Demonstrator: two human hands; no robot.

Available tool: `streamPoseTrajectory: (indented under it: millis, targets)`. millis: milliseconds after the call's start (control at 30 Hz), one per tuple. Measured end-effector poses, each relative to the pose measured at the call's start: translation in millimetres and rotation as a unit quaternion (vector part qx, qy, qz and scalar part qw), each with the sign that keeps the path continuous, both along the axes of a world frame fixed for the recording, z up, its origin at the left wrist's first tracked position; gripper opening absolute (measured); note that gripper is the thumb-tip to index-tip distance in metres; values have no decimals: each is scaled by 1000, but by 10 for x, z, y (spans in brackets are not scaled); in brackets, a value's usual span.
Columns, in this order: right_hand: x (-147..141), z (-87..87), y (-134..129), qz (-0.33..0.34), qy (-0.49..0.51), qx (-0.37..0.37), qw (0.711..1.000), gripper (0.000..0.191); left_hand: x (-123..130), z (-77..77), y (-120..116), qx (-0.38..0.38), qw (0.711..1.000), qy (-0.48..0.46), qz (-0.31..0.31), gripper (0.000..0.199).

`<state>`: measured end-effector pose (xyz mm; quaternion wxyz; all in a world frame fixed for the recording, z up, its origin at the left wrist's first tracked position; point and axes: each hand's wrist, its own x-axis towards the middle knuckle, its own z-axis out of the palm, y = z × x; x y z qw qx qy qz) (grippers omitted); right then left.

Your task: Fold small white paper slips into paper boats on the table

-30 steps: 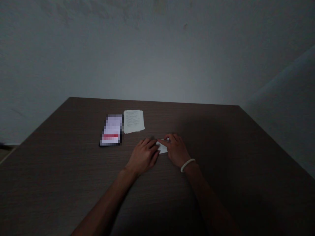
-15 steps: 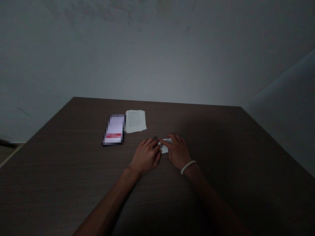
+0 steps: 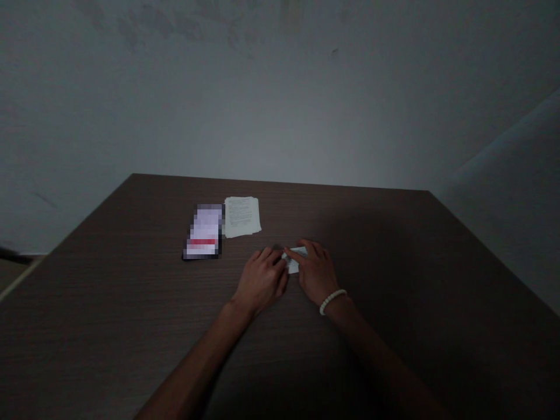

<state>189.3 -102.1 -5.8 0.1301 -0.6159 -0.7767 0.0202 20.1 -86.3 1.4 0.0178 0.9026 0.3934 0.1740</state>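
Observation:
A small white piece of paper with print on it lies on the brown table between my two hands. My left hand is at its left edge, fingers bent and closed on that side of the paper. From the right, my right hand grips the paper, its index finger reaching across the top edge towards my left fingertips. A pale beaded bracelet circles my right wrist. Both hands cover parts of the paper.
Behind my left hand a stack of printed white sheets lies on the table. Just left of the stack is a phone with a lit, pixelated screen. A grey wall stands behind the table's far edge.
The view has shifted very slightly. Both hands keep nearly the same places at the small paper.

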Motion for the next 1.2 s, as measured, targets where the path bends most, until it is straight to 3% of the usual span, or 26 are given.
streamPoseTrajectory:
  millis: [567,700,833,1200]
  targets:
    - [52,-23,-36,-21,15,14,1000,49,-2,-21,-4,-1,1000,4,4,17]
    - [93,-46,-30,54,27,22,998,47,0,-22,-6,-6,1000,-3,8,18]
    - [124,-44,-14,141,40,1,989,57,-1,-32,-9,-11,1000,-24,9,18]
    - [139,43,-26,135,38,-39,989,66,-7,-42,-3,-22,999,-36,8,19]
